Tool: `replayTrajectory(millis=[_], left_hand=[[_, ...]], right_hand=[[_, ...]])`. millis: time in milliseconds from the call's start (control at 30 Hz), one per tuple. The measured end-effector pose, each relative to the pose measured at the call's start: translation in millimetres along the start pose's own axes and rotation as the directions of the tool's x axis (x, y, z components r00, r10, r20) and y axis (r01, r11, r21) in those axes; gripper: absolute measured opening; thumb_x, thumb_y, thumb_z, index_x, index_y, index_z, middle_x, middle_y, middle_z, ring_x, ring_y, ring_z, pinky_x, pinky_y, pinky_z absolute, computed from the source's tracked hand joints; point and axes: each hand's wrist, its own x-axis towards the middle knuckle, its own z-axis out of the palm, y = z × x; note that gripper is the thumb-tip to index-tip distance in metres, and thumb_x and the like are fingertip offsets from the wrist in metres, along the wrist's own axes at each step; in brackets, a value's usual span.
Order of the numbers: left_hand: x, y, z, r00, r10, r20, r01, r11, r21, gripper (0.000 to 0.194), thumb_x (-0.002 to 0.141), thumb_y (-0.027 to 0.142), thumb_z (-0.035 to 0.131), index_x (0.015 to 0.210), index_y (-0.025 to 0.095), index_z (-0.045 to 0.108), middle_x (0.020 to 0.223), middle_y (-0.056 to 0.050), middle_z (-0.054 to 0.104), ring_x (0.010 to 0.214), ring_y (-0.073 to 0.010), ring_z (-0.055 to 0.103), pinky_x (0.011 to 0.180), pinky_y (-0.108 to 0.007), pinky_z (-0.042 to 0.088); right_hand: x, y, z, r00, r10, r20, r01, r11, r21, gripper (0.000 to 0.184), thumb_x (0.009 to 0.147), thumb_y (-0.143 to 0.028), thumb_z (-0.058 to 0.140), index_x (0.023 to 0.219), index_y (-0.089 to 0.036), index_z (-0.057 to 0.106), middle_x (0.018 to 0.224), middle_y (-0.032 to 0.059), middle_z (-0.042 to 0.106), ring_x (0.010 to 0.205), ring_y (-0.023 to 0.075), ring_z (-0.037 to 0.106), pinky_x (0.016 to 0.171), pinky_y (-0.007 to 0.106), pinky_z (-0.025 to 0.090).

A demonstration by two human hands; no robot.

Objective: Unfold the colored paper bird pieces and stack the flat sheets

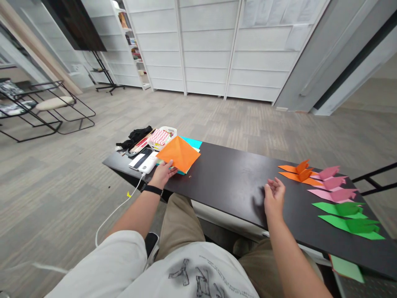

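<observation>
while the left hand (164,174) pinches the near edge of the creased orange sheet (179,154), thumb on top, the sheet sits over the left part of the dark table (229,178), covering part of the blue paper (192,142) that peeks out beyond it and along its near side. and over on the right, the right hand (275,194) is half open above the tabletop, palm turned inward, fingers loosely curled, well apart from the sheet. just past the orange sheet we've got the white basket (174,130) with a pink-and-white patterned item (159,137) in it, and beside that the long tray (132,152) and the black cloth (139,133). next to the left hand lies the white power bank (149,162), the white cable (119,205) running from it down past the table's edge. and look at that right end: two orange folded birds (299,172) at the far side, three pink folded birds (333,183) next, then two green folded birds (350,219) nearest the wearer, all with their pointed ends spread out.
</observation>
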Motion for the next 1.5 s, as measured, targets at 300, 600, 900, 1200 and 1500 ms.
replayTrajectory(millis=[300, 600, 900, 1200, 1500], left_hand=[[-22, -5, -24.6, 0.878, 0.459, 0.133, -0.377, 0.494, 0.783, 0.038, 0.092, 0.056, 0.068, 0.072, 0.023, 0.064, 0.064, -0.005, 0.067, 0.074, -0.0246, 0.068, 0.070, -0.031, 0.050], [27, -15, 28.9, 0.779, 0.275, 0.564, -0.571, -0.064, 0.819, 0.067, 0.090, 0.062, 0.069, 0.145, 0.026, 0.060, 0.163, -0.018, 0.049, 0.154, -0.0416, 0.036, 0.127, -0.067, 0.014], [36, -28, 23.3, 0.844, 0.225, 0.486, -0.442, -0.221, 0.869, 0.083, 0.094, 0.077, 0.049, 0.161, 0.028, 0.045, 0.174, -0.014, 0.032, 0.161, -0.0413, 0.024, 0.126, -0.071, 0.014], [30, -21, 30.8, 0.857, 0.223, 0.465, -0.411, -0.249, 0.877, 0.078, 0.093, 0.071, 0.055, 0.158, 0.028, 0.049, 0.173, -0.016, 0.034, 0.158, -0.0443, 0.028, 0.122, -0.074, 0.020], [33, -22, 34.9, 0.849, 0.229, 0.477, -0.412, -0.277, 0.868, 0.069, 0.091, 0.065, 0.057, 0.148, 0.025, 0.058, 0.165, -0.019, 0.046, 0.150, -0.0457, 0.041, 0.115, -0.079, 0.029]], right_hand=[[2, 11, 0, 1.000, 0.008, -0.001, -0.008, 1.000, 0.006, 0.060, 0.089, -0.046, 0.068, 0.143, -0.026, 0.052, 0.124, 0.0087, 0.067, 0.117, 0.0258, 0.065, 0.110, 0.054, 0.049], [2, 15, 0, 1.000, 0.021, -0.010, -0.021, 1.000, -0.013, 0.059, 0.088, -0.047, 0.068, 0.141, -0.026, 0.054, 0.123, 0.0091, 0.068, 0.116, 0.0258, 0.066, 0.109, 0.053, 0.050], [3, 20, 2, 1.000, -0.004, -0.012, 0.004, 1.000, 0.010, 0.057, 0.086, -0.044, 0.071, 0.139, -0.025, 0.057, 0.121, 0.0093, 0.069, 0.111, 0.0254, 0.067, 0.107, 0.052, 0.050], [3, 19, 1, 1.000, -0.006, -0.019, 0.006, 1.000, 0.029, 0.054, 0.087, -0.042, 0.069, 0.137, -0.026, 0.058, 0.121, 0.0095, 0.069, 0.112, 0.0254, 0.067, 0.105, 0.052, 0.051], [42, 3, -29, 0.961, -0.040, -0.274, 0.000, 0.989, -0.147, 0.049, 0.088, -0.039, 0.056, 0.133, -0.020, 0.061, 0.133, 0.0157, 0.063, 0.124, 0.0265, 0.062, 0.105, 0.047, 0.053]])
